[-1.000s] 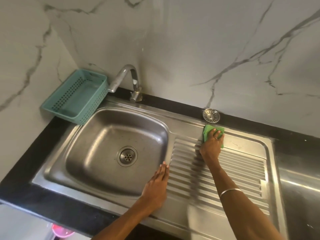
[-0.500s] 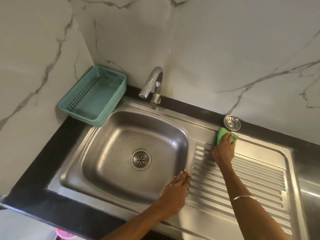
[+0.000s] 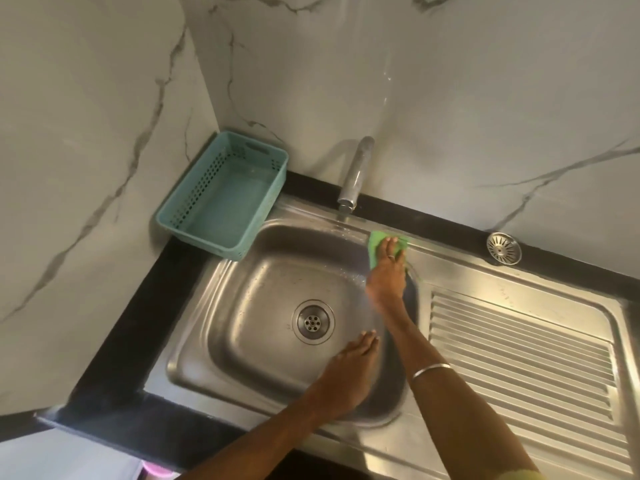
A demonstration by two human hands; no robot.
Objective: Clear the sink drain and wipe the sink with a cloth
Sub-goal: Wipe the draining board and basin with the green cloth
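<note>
A steel sink [image 3: 214, 327] with a round drain [image 3: 313, 321] in its basin is set in a black counter. My right hand [image 3: 388, 271] presses a green cloth [image 3: 375, 244] flat on the sink's back rim, just right of the tap [image 3: 355, 174]. My left hand [image 3: 346, 368] hovers with straight fingers over the basin's front right part, near the drain; whether it touches the steel is unclear. The loose metal strainer [image 3: 503, 248] lies on the back edge at the right.
A teal plastic basket [image 3: 194, 216] stands in the back left corner, overhanging the sink. The ribbed draining board [image 3: 519, 358] fills the right side. Marble walls close off the back and left. Something pink [image 3: 157, 474] shows below the counter's front edge.
My right hand has slid the cloth left along the back rim, from beside the strainer to near the tap. My left hand has moved from the basin's right rim to over the basin.
</note>
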